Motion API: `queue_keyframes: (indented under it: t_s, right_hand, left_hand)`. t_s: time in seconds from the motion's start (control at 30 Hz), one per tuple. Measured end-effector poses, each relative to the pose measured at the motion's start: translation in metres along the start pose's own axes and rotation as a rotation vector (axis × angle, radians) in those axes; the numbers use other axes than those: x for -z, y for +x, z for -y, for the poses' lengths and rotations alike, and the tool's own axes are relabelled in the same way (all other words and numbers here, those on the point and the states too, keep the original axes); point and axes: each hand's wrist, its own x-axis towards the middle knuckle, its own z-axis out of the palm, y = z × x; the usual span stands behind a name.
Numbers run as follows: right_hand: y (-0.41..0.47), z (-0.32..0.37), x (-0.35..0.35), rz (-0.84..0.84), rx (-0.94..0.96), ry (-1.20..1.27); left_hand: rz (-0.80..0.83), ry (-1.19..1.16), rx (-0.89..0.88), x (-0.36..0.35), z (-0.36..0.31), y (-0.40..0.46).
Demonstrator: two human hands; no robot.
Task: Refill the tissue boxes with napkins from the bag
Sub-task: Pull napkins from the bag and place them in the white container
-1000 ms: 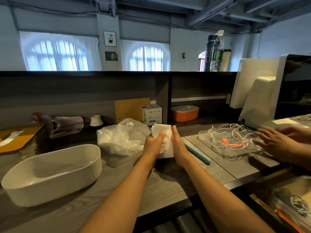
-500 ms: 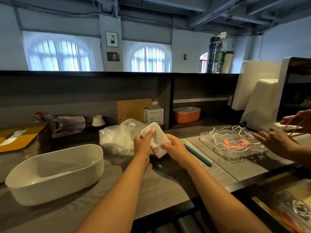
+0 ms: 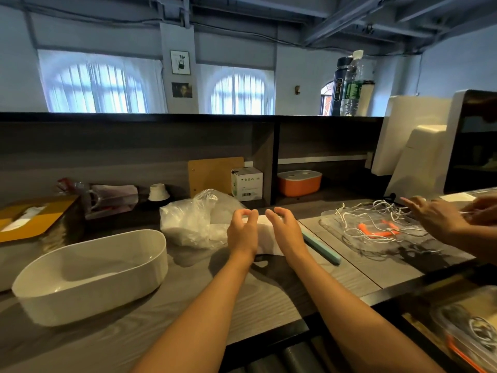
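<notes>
Napkins (image 3: 269, 238) form a white, soft, rectangular stack held just above the desk (image 3: 269, 297), midway along its width and nearer the back partition than the front edge. The left hand (image 3: 242, 232) and right hand (image 3: 285, 232) flank the stack. On each, thumb and forefinger curl toward each other at the stack's far top edge. Whether they pinch the paper or have just let go cannot be told, since the backs of the hands hide the contact.

The bag (image 3: 196, 219), thin crinkled clear plastic, slumps just behind and left of the stack; it appears to hold more white paper.

The tissue box (image 3: 88, 275), a white oval tub with smooth matte walls and rounded ends, sits open toward the left front of the desk, well apart from the stack. Its interior appears empty.

Judgement: the task is at an early stage. One stack is out of the bag; none is loaded. Remaining: transfer the stack into the tub and fit the lid. The orange-and-white oval box (image 3: 300, 183) on the back shelf looks like a second unit; its fill state is not visible.

A second person's hands (image 3: 441, 216) work on white cords at the right edge.
</notes>
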Motion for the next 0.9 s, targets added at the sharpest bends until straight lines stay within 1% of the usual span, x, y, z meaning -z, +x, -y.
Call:
queue_keyframes:
  t_s: [0.1,0.17,0.23,0.3,0.43,0.47,0.53,0.6,0.67,0.73,0.77,0.87,0.9]
  right_hand:
    - [0.003,-0.004,0.003,-0.075,-0.035,0.02]
    - [0.004,-0.004,0.005,-0.113,-0.056,0.049]
    - [0.004,-0.002,0.003,-0.08,-0.037,0.067]
    - [0.003,0.0,0.001,-0.048,-0.008,0.062]
    - [0.004,0.001,0.001,-0.08,-0.038,0.079]
    - [0.004,0.0,0.001,-0.065,-0.037,0.069]
    - [0.004,0.0,0.001,-0.023,-0.023,0.04]
    - [0.004,-0.001,0.002,-0.031,-0.04,0.058]
    - [0.004,0.0,0.004,-0.056,-0.089,0.099]
    - [0.003,0.0,0.005,-0.051,-0.091,0.086]
    - [0.002,-0.001,0.005,-0.048,-0.068,0.085]
    - [-0.001,-0.001,0.005,-0.049,0.002,0.102]
    - [-0.002,-0.001,0.005,-0.054,0.004,0.098]
  left_hand:
    - [-0.114,0.1,-0.02,-0.006,0.003,0.004]
    - [-0.162,0.091,0.003,-0.005,0.005,0.009]
    - [-0.149,0.022,0.027,-0.004,0.006,0.012]
    - [-0.115,0.0,0.03,-0.004,0.007,0.011]
    - [-0.183,0.026,0.047,0.0,0.005,0.01]
    - [-0.167,0.021,0.049,0.001,0.004,0.01]
    - [-0.074,0.063,0.024,-0.001,0.004,0.008]
    - [-0.013,0.111,0.007,-0.001,0.005,0.008]
    - [-0.028,0.079,0.047,0.001,0.006,0.01]
    - [-0.04,0.015,0.077,0.004,0.005,0.011]
    - [-0.037,0.003,0.054,0.005,0.004,0.009]
    - [-0.039,0.059,-0.106,0.005,0.002,0.001]
    - [-0.054,0.088,-0.121,0.005,0.002,0.0]
